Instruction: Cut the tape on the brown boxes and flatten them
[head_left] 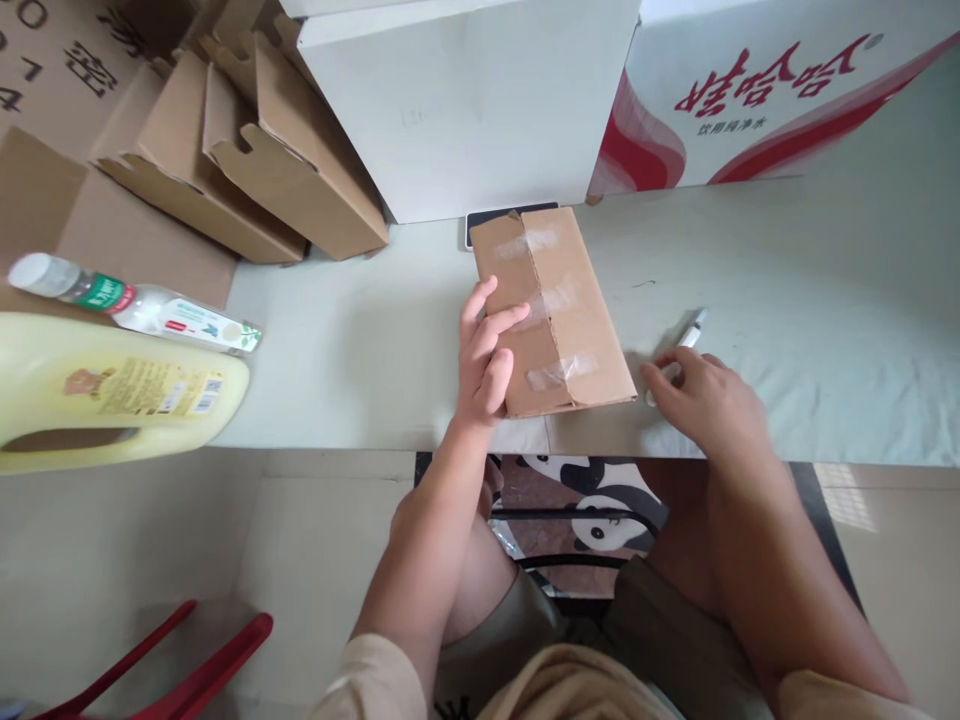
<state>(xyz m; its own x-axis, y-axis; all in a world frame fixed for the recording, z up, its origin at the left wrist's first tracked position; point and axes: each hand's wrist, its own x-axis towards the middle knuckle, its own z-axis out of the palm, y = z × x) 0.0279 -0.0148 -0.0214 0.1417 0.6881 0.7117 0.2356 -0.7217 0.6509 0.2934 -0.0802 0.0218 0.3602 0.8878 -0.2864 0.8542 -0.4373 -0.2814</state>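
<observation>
On the flat cardboard box (559,310), left hand (487,350) rests.

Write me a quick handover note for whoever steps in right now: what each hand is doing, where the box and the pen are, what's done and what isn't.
Left hand: open, fingers resting flat on the left part of the small cardboard box.
Right hand: on the table right of the box, fingertips touching the pen; not gripped yet.
Box: lies flat near the table's front edge, flaps shut, seam covered with strips of clear tape.
Done: box is closed and taped.
Left: pen not yet picked up; no writing visible on the box.
</observation>
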